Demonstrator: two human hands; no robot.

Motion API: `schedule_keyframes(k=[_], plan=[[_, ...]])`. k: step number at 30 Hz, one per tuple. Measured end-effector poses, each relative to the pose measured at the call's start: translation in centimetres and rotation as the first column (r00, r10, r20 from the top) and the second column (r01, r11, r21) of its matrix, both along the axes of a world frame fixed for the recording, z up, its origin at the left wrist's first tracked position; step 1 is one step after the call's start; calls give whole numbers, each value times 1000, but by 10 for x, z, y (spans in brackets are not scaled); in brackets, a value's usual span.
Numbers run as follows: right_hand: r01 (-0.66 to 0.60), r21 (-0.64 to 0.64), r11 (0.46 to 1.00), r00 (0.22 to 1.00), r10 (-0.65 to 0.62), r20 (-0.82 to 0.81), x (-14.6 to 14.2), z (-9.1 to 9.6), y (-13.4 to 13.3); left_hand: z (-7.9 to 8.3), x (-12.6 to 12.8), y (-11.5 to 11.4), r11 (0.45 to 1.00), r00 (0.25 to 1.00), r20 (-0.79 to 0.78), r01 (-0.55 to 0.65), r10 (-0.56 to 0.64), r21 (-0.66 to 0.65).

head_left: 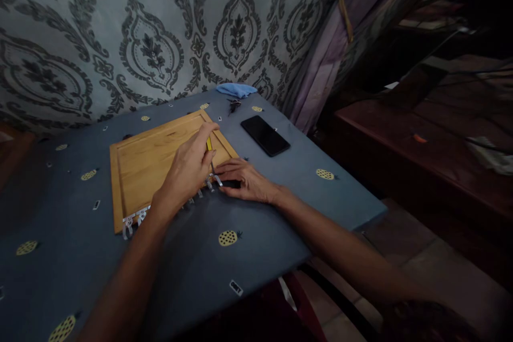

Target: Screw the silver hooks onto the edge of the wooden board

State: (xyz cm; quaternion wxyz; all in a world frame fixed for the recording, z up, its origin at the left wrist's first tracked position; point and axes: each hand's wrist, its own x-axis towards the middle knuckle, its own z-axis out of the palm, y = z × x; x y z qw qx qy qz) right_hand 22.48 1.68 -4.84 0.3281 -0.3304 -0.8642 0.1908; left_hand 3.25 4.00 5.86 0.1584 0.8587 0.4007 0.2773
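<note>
A light wooden board (148, 163) lies on a table under a blue-grey cloth (192, 256) printed with yellow pineapples. Small silvery metal pieces (134, 220) run along the board's near edge. My left hand (190, 165) is closed round a thin yellow-handled tool (209, 145), its tip pointing down at the board's near right corner. My right hand (246, 179) lies on the cloth beside that corner, fingers pressed down on a small dark part that I cannot make out.
A black phone (265, 135) lies face up right of the board. A folded blue cloth (236, 89) and a bunch of keys (233, 104) sit by the patterned wall. A purple curtain (320, 64) and dark wooden furniture (420, 155) stand right of the table edge.
</note>
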Motion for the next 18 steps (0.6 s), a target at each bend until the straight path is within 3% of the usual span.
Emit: schedule_keyframes(k=[18], plan=[[6,4,1000,1000,-6,-11,0,0,-1,-2,-4,2,1000,1000,16,5,-5,23]])
